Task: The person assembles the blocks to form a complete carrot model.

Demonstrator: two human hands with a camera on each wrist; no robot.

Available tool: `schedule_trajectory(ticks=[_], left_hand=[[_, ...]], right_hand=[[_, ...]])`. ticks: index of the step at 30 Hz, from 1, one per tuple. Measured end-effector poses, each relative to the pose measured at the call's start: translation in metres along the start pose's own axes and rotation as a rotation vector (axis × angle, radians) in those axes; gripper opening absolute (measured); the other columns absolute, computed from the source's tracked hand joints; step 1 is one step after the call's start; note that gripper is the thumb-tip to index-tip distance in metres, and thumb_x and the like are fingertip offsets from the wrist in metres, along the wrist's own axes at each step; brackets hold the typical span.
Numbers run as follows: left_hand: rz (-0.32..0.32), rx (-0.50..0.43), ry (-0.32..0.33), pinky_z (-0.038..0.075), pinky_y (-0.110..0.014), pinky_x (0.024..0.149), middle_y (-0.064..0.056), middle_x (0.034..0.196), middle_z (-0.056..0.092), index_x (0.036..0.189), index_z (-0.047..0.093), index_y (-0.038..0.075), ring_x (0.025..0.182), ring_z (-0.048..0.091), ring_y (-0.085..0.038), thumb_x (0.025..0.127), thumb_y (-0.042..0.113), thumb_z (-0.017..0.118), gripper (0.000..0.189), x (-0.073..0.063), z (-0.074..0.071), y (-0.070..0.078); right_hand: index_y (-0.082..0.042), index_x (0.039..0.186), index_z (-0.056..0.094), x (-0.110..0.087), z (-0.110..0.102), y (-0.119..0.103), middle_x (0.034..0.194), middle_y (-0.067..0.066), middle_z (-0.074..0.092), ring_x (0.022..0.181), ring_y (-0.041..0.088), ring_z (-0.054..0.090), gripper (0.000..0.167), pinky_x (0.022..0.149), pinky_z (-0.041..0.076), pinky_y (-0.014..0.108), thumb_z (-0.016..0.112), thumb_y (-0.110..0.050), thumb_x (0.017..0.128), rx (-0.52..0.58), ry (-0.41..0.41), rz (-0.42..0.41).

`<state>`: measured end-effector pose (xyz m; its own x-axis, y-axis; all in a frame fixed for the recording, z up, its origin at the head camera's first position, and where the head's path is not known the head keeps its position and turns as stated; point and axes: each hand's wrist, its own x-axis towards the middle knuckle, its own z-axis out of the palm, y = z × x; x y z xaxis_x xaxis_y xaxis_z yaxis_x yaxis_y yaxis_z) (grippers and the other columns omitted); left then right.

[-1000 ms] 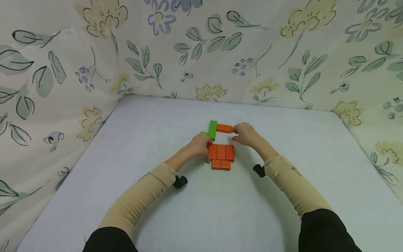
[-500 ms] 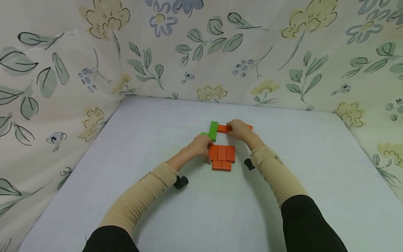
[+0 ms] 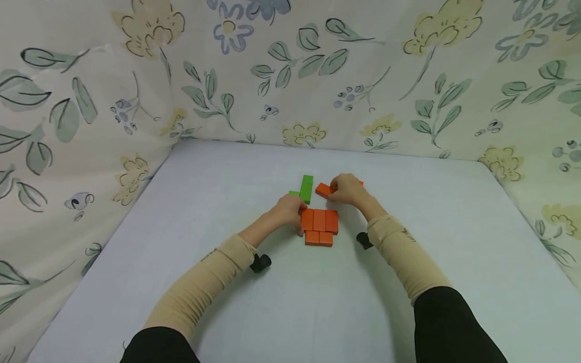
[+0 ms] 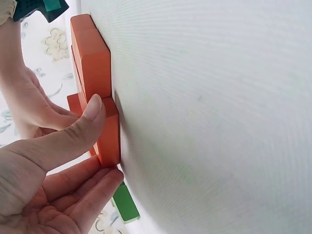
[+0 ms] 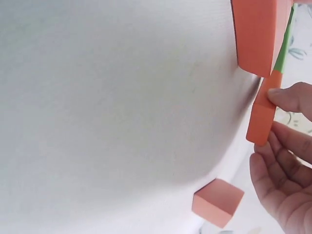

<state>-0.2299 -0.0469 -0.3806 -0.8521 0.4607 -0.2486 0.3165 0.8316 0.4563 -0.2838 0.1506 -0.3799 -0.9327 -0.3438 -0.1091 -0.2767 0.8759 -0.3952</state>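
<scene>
Several orange blocks [image 3: 319, 220] lie side by side in two rows on the white table. My left hand [image 3: 287, 210] is at their left far corner. In the left wrist view its thumb [image 4: 92, 109] presses one orange block's side, and its fingers curl at the block's end. Beyond the rows my right hand [image 3: 347, 189] pinches a separate orange block [image 3: 323, 190], seen in the right wrist view between thumb [image 5: 287, 97] and fingers. This block sits at an angle, a small gap from an upright-lying green block [image 3: 306, 189].
A second green piece [image 3: 294, 192] shows just past my left hand. Another orange block [image 5: 218, 202] lies to the right of my right hand, mostly hidden by it in the head view. Flower-patterned cloth [image 3: 299, 101] stands behind the table's far edge.
My right hand moved left and took hold of the orange block beside the green one. That block has turned and come apart from the green. My left hand stays in place.
</scene>
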Motion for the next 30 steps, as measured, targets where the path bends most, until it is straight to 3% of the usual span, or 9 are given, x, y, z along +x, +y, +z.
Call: schedule_trajectory(ticks=[10,16,30], left_hand=[[-0.004,-0.016,0.0,0.046,-0.037,0.099,-0.015,0.125,0.063,0.129,0.059,-0.004,0.117,0.056,-0.028,0.066,0.011,0.091,0.072,0.0,-0.001,0.0],[0.005,-0.004,0.002,0.047,-0.037,0.098,-0.015,0.125,0.063,0.129,0.059,-0.004,0.116,0.056,-0.028,0.066,0.011,0.091,0.072,0.001,-0.001,0.0],[-0.002,0.012,-0.001,0.047,-0.036,0.097,-0.014,0.125,0.063,0.129,0.06,-0.003,0.115,0.056,-0.027,0.066,0.012,0.091,0.073,0.002,0.001,-0.001]], right_hand=[[0.007,0.106,0.07,-0.021,-0.01,0.001,0.096,0.018,0.068,0.086,0.029,0.058,0.032,0.079,0.05,0.041,0.076,-0.009,0.08,0.049,0.09,-0.11],[0.005,0.105,0.071,-0.038,-0.012,-0.002,0.093,0.014,0.07,0.084,0.027,0.06,0.03,0.075,0.052,0.039,0.078,-0.008,0.078,0.07,0.087,-0.175],[0.005,0.105,0.071,-0.086,-0.006,-0.023,0.094,0.01,0.071,0.086,0.023,0.065,0.03,0.08,0.055,0.042,0.078,-0.004,0.077,0.105,0.027,-0.317]])
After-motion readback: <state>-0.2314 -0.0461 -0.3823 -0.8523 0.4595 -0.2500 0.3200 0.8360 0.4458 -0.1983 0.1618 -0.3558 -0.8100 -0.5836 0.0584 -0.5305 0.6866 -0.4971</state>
